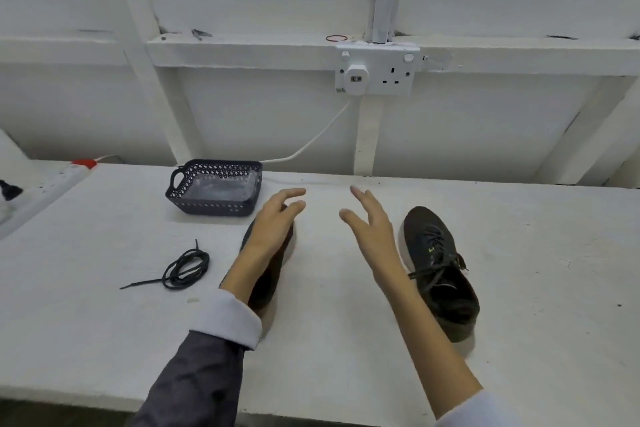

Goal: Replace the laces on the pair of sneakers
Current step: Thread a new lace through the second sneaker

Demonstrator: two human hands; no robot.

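Dark sneaker (441, 274), seemingly black lace (183, 267), lattice-patterned basket (216, 189).

Bright, even, diffuse light fills the scene, washing the white bench (346, 340) nearly flat. Shadows are faint and soft, hugging the sneaker (441, 270) soles. Wide-angle distortion bends the wall beams outward toward the edges. Overall focus is slightly soft, compression-smeared.

Matt dark knit cloth on the sneaker (440, 274) at centre right, matt woven cord in the loose lace (183, 267), dull perforated plastic for the basket (211, 208) with glossy clear film (221, 189) inside, rough matt white on the table (346, 340), smooth white plastic on the socket (377, 73)
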